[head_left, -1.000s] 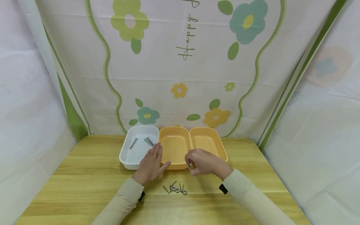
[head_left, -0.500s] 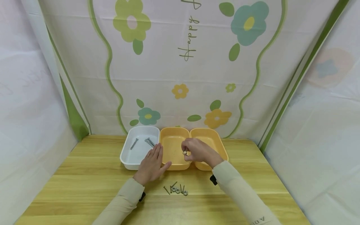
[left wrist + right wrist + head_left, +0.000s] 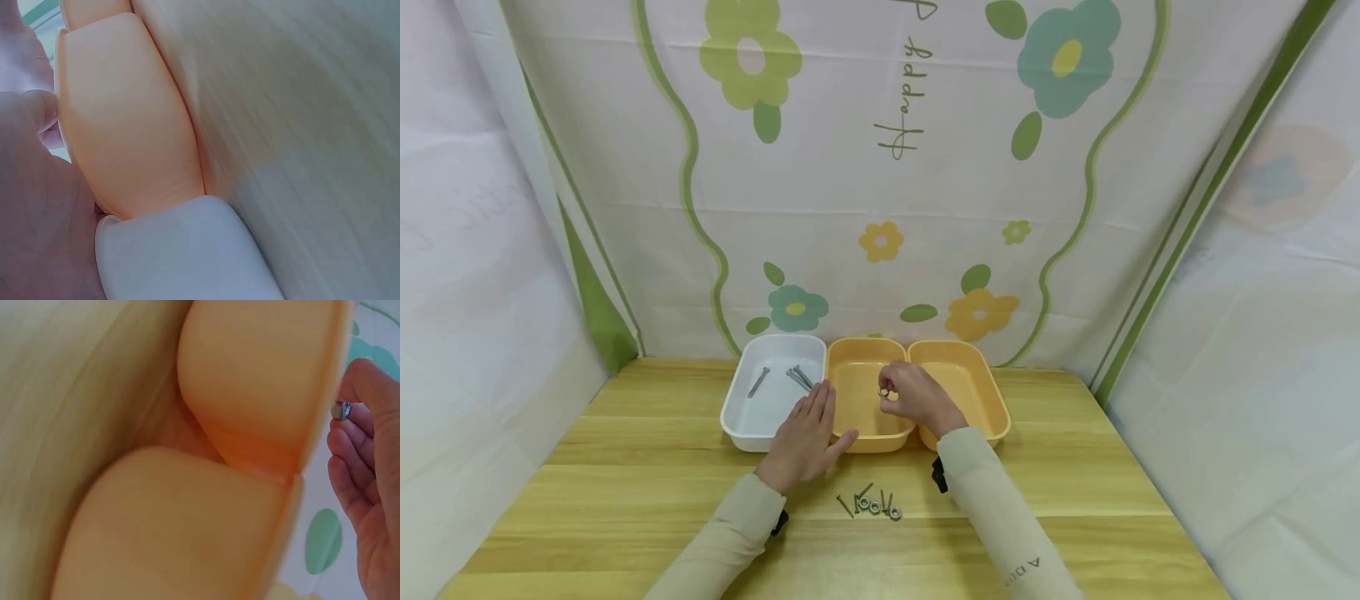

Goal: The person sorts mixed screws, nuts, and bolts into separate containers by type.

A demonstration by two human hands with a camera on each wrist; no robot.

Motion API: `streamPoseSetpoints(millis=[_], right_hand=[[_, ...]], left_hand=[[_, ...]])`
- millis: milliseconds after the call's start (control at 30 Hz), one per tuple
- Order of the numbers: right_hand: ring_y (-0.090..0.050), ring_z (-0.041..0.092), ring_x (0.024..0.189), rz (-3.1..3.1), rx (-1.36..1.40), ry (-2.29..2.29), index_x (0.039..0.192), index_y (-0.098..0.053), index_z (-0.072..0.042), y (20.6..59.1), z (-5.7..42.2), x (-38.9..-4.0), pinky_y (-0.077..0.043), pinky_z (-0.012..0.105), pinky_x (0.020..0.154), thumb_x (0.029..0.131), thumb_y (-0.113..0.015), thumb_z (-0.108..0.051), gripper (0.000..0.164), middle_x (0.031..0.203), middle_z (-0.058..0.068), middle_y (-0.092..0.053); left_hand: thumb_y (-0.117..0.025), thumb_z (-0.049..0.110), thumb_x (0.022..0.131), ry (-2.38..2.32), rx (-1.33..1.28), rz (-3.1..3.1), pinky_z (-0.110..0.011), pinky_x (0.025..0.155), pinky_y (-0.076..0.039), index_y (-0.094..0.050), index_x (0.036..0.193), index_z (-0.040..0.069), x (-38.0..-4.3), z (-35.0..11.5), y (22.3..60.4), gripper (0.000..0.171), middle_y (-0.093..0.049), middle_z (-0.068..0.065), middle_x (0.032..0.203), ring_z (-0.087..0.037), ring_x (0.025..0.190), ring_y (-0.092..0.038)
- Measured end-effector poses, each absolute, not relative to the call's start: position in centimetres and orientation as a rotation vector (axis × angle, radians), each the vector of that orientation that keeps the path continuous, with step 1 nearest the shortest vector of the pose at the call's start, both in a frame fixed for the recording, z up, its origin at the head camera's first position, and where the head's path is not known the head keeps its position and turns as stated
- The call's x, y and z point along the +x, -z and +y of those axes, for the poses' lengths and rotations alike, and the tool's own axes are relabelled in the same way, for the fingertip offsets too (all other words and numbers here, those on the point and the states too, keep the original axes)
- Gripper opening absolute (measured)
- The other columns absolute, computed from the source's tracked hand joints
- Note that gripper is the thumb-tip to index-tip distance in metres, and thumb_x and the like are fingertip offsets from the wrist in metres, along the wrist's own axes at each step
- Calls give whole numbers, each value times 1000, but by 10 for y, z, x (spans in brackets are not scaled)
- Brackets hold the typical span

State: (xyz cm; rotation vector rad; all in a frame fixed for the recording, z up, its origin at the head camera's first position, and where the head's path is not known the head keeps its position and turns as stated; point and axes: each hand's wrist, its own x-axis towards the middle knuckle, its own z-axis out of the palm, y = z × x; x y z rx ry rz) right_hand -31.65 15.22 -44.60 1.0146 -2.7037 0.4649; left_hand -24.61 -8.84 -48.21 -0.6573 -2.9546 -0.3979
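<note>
My right hand pinches a small silver nut between thumb and fingers, over the middle orange box. In the right wrist view my other fingers curl loosely below it. My left hand lies flat with straight fingers where the rims of the white box and the middle orange box meet, its thumb reaching along the orange box's front rim. Long silver screws lie inside the white box. On the table in front, small screws and a few nuts lie in a loose group.
A second orange box stands at the right end of the row, beneath my right wrist. The boxes stand side by side on a wooden table, against a flowered cloth backdrop. Cloth walls close in both sides.
My right hand has moved left and away from me with the nut, from the front between the two orange boxes to over the middle one. My left hand has stayed in place.
</note>
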Motion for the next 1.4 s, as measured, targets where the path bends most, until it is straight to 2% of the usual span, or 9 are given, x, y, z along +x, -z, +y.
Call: streamPoseSetpoints(millis=[233, 400, 500, 867, 1167, 1400], right_hand=[[-56, 12, 77, -2717, 963, -431, 95, -72, -6, 455, 148, -321, -55, 27, 72, 89, -78, -8, 9, 90, 5, -68], [-69, 23, 93, -2705, 921, -480, 113, -74, -1, 454, 148, -321, -62, 37, 84, 95, -78, -12, 22, 107, 14, -74], [-72, 26, 101, -2685, 899, -513, 122, -72, 0, 449, 151, -319, -63, 39, 88, 95, -79, -13, 30, 114, 16, -74], [-73, 21, 97, -2595, 1025, -398, 117, -75, -4, 411, 170, -308, -63, 36, 85, 93, -82, -14, 28, 108, 9, -76], [-71, 21, 96, -2613, 1141, -303, 116, -75, -5, 383, 183, -283, -63, 35, 84, 93, -82, -17, 27, 108, 8, -74], [-73, 23, 105, -2650, 1251, -247, 120, -75, -3, 373, 187, -258, -63, 37, 91, 93, -82, -20, 32, 116, 9, -76]], left_hand=[[-42, 59, 109, 385, -666, -2951, -56, 131, -28, -26, 163, -10, -246, -87, 482, 88, -22, -27, 173, -41, 163, -23], [-41, 58, 109, 357, -671, -2944, -55, 131, -29, -27, 162, -11, -246, -86, 481, 88, -23, -28, 173, -42, 162, -24], [-42, 58, 109, 354, -670, -2945, -55, 131, -28, -27, 162, -11, -246, -86, 481, 88, -23, -28, 173, -42, 162, -24], [-43, 58, 109, 407, -655, -2964, -56, 131, -27, -24, 163, -9, -245, -89, 480, 89, -20, -27, 174, -41, 163, -22], [-44, 56, 109, 443, -670, -2935, -57, 130, -28, -27, 162, -11, -244, -89, 481, 88, -22, -29, 173, -43, 162, -24], [-42, 58, 109, 467, -674, -2912, -58, 130, -27, -26, 162, -12, -245, -89, 483, 89, -22, -29, 173, -44, 162, -23]])
